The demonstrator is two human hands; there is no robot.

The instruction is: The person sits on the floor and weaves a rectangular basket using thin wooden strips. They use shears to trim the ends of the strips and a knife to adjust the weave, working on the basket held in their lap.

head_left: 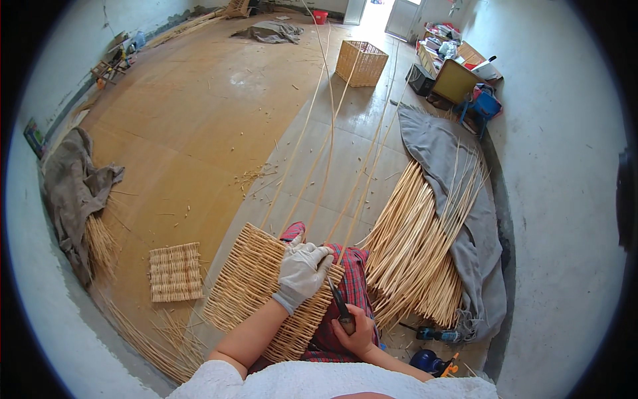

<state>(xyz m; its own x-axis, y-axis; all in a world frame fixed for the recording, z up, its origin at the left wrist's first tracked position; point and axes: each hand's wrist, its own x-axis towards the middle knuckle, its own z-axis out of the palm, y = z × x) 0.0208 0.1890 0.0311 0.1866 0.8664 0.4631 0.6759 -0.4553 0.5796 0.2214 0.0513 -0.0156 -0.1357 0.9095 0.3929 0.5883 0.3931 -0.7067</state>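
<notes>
A half-woven wicker panel point(247, 282) slants across my lap, with several long bare rods point(308, 174) running up from its far edge. My left hand point(302, 272), in a pale work glove, rests over that edge. Its fingers are closed at the panel's right far corner; the strand under them is mostly hidden. Just below, my bare right hand point(359, 332) grips a knife point(342, 307) by its handle. The dark, narrow blade points up toward the gloved fingertips, beside the panel's right side. Red plaid cloth point(355, 276) covers my legs.
On my right lies a big bundle of peeled rods point(419, 239), partly under grey cloth point(458, 179). A small woven panel point(175, 272) lies left. Farther off stands a square wicker basket point(361, 64). A power drill point(435, 334) and a blue bottle point(428, 361) sit near my right arm.
</notes>
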